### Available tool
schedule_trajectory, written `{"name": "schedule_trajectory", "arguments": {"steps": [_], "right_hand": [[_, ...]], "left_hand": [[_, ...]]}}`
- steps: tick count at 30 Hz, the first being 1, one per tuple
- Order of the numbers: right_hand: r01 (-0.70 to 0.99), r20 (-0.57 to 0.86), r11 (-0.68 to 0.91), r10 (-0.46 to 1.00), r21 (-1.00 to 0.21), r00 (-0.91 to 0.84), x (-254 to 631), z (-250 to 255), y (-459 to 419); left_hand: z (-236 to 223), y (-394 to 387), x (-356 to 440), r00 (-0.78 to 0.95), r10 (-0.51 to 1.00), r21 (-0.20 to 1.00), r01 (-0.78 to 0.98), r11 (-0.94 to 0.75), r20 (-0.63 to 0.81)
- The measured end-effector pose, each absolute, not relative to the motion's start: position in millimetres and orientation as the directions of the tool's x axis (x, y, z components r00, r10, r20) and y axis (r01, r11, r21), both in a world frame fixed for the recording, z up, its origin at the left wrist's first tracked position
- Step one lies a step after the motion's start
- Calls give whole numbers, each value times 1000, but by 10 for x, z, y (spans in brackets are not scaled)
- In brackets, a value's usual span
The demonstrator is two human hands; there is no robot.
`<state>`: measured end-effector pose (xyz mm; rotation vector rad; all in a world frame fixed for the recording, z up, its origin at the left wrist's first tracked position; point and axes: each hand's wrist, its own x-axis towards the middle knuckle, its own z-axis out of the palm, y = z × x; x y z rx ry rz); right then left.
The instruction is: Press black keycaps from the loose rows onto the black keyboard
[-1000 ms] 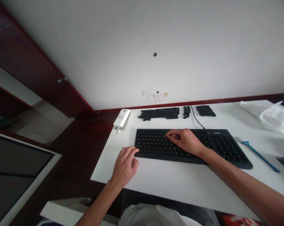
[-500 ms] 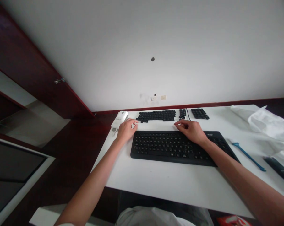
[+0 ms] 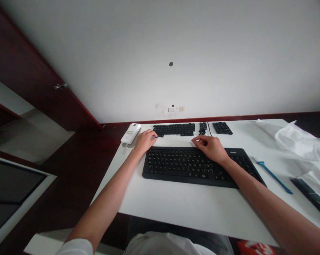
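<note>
Left hand (image 3: 144,140) moved forward, apparently pinching keycap (image 3: 156,137).

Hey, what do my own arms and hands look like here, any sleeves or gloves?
Both the left hand and right hand are ungloved, with no watch visible. A white sleeve shows low on the left arm; the right arm shows no sleeve.

A short white sleeve (image 3: 76,247) is covering the left arm down to about the elbow. A pale grey-white top (image 3: 165,244) is falling in soft folds, and dark grey cloth (image 3: 222,243), possibly trousers, is showing beside it in shadow. The left hand (image 3: 145,141) and right hand (image 3: 212,148) are showing bare.
</note>
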<state>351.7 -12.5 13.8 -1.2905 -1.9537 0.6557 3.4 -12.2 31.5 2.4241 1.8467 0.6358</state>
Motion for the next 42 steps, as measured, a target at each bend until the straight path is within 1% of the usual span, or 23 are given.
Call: {"name": "schedule_trajectory", "arguments": {"steps": [6,8,10,12,14,17,20,24,31,36,42], "right_hand": [[587,282,385,923,-713,-263,3524,132,-127],[589,287,391,920,-707,-267,3530,128,-128],[590,291,397,918,-703,-270,3532,132,-132],[592,292,399,917,-700,-273,3529,141,-139],[593,294,403,915,-697,-277,3523,153,-147],[594,296,411,911,-692,-287,3514,167,-158],[600,291,413,910,-685,-294,3513,168,-162],[597,280,401,916,-695,-289,3522,148,-157],[595,286,395,918,-699,-274,3512,155,-165],[596,301,399,917,-697,-263,3490,207,-189],[599,313,414,910,-685,-271,3475,222,-199]], "left_hand": [[290,-122,-41,208,948,316,906,-280,242],[322,-148,-88,186,954,359,895,-263,235],[402,-224,-129,153,955,428,868,-253,255],[517,-376,-150,140,948,494,826,-270,285],[637,-602,-139,174,942,513,803,-305,288],[745,-1006,-80,250,942,531,779,-334,226],[732,-1356,-22,264,945,558,763,-326,192],[631,-1612,-2,280,942,565,755,-334,183],[506,-1697,-39,282,944,566,757,-327,169],[469,-1707,-59,226,961,538,796,-276,158],[466,-1697,-74,266,948,498,806,-319,177]]}}
